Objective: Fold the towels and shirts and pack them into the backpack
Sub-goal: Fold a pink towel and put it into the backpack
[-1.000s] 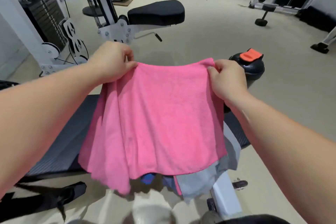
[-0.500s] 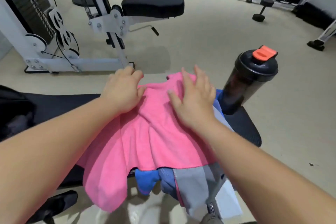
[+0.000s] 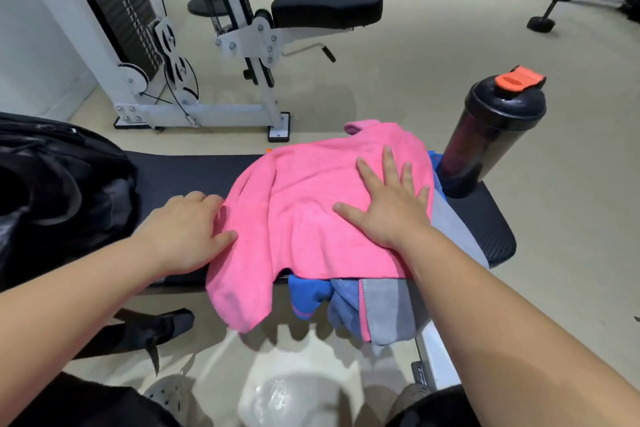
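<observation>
A pink towel (image 3: 298, 211) lies spread over a pile of clothes on a black gym bench (image 3: 187, 173). Its near left corner hangs over the bench's front edge. My right hand (image 3: 384, 208) rests flat on the towel's right half, fingers spread. My left hand (image 3: 187, 232) lies palm down at the towel's left edge, fingertips on the fabric. Blue (image 3: 308, 298) and grey (image 3: 388, 308) garments hang out from under the towel at the front. A black backpack (image 3: 52, 184) sits on the bench's left end, partly out of frame.
A black shaker bottle with an orange cap (image 3: 491, 132) stands on the bench's right end, close to the pile. A white weight machine with a black padded seat (image 3: 325, 7) is behind the bench. A dumbbell (image 3: 550, 7) lies on the beige floor far right.
The towel was held up by its top corners a second ago; it now lies on the pile. Both hands let go and have slid apart, the left one to the towel's left edge.
</observation>
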A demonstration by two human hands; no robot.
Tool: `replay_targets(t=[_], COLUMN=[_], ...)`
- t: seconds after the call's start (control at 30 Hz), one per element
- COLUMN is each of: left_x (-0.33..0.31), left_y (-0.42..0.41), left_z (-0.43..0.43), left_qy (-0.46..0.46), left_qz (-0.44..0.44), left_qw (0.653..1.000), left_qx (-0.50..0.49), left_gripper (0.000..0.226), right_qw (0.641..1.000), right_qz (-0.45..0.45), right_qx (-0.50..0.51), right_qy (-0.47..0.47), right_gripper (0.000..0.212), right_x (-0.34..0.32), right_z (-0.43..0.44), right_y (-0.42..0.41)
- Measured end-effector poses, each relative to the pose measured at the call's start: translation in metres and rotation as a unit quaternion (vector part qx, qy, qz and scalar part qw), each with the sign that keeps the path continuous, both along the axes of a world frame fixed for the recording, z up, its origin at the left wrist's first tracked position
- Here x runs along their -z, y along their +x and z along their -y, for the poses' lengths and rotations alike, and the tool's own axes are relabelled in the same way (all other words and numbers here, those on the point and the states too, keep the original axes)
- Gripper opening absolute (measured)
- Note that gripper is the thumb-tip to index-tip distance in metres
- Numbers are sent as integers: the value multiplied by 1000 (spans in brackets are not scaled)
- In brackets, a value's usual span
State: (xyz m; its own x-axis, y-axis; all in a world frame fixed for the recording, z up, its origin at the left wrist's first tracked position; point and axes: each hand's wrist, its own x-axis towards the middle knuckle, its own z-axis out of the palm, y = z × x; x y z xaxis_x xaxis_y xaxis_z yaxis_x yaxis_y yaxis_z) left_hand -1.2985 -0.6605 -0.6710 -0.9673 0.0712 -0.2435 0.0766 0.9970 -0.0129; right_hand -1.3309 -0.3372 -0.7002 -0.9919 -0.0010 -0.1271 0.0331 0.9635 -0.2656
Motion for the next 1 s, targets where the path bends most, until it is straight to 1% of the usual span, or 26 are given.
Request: replay_targets(t=[0.07, 0.13, 0.2, 0.3, 0.37, 0.47, 0.5, 0.53, 0.57, 0.6, 0.63, 0.7, 0.73, 0.77, 0.83, 0.87, 0.93, 1.0], left_x=[6, 11, 15, 19, 23, 23, 21, 19, 14, 9, 2, -13, -20, -26, -35, -37, -38, -36], left_y=[6, 10, 9, 5, 2, -3, -5, -9, -12, -15, -18, -21, -21, -20, -18, -17, -15, -15], left_z=[11, 17, 20, 21, 22, 21, 21, 22, 23, 24, 25, 24, 21, 18, 9, 6, 1, -3], left_qy=[6, 23, 48, 90, 112, 154, 172, 195, 228, 281, 353, 493, 538, 570, 622, 644, 671, 691], left_qz=[0, -10, -29, -61, -70, -90, -103, -121, -146, -172, -191, -204, -205, -201, -173, -153, -121, -81], left_qw=[1000, 998, 996, 990, 987, 978, 973, 965, 952, 928, 893, 808, 777, 756, 727, 715, 704, 695], left_qx=[-31, -55, -71, -87, -95, -106, -114, -124, -142, -172, -205, -250, -255, -251, -234, -223, -200, -179], left_gripper=[57, 48, 36, 20, 16, 20, 19, 19, 18, 17, 16, 13, 11, 12, 20, 25, 33, 40], right_qw=[1000, 998, 992, 982, 979, 969, 965, 966, 971, 978, 982, 980, 977, 971, 954, 944, 918, 897], right_qz=[-4, -37, -79, -99, -80, 1, 20, 24, 12, -12, -40, -83, -91, -91, -86, -89, -95, -85], right_qx=[5, 1, -36, -115, -146, -173, -179, -179, -175, -170, -168, -179, -191, -202, -223, -233, -249, -242], right_qy=[11, 54, 96, 110, 117, 175, 191, 186, 160, 122, 83, 5, -42, -92, -179, -216, -292, -359], right_gripper=[98, 93, 86, 80, 79, 79, 79, 79, 77, 74, 72, 70, 72, 74, 73, 68, 56, 57], right_x=[-3, -7, -14, -21, -17, -6, -4, -6, -8, -13, -18, -26, -27, -28, -25, -24, -22, -20], right_z=[1, 10, 26, 56, 69, 71, 71, 71, 72, 75, 78, 89, 95, 101, 113, 119, 128, 135], right_y=[3, 9, 16, 25, 27, 26, 25, 24, 22, 20, 19, 19, 20, 20, 19, 18, 17, 17])
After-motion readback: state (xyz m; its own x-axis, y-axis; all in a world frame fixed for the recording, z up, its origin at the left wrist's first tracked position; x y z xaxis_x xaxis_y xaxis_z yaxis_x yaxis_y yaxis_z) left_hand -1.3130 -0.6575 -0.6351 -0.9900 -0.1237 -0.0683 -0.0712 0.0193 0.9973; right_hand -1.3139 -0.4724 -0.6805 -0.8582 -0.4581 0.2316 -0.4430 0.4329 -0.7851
